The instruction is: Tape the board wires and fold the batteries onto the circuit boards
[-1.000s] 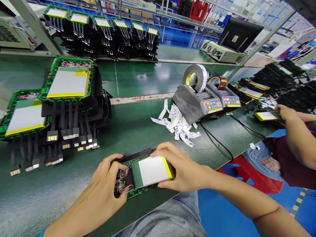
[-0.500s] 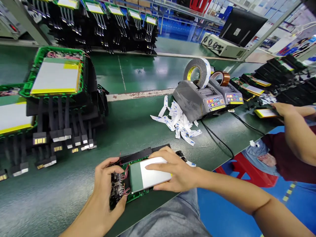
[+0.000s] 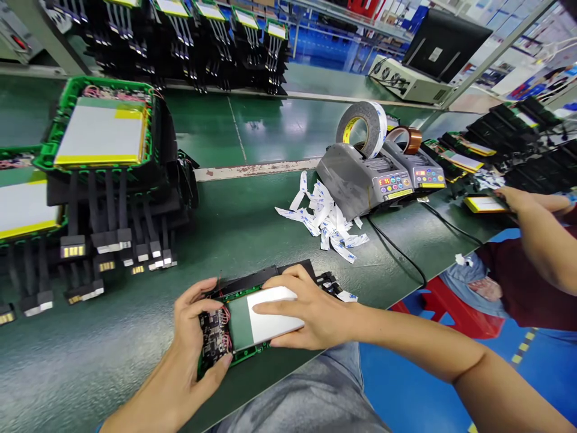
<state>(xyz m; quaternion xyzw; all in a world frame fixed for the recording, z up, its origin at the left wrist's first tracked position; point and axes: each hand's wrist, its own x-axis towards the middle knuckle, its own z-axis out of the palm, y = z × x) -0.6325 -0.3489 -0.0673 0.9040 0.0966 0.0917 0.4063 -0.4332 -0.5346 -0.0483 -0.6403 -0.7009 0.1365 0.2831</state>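
My left hand's [image 3: 187,349] grip holds the green case [image 3: 246,356]; my right hand's [image 3: 311,310] grip holds the white-and-green pack [image 3: 264,328].

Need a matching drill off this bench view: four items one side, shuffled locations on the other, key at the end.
1. Grey tape roll
2. Brown tape roll
3. White strips
4. White-and-green flat pack

A. Loose pile on the green bench
B. On the right dispenser
C. Held by the right hand
D. On the left dispenser

Pairs: 1-D, 2-B, 3-A, 4-C
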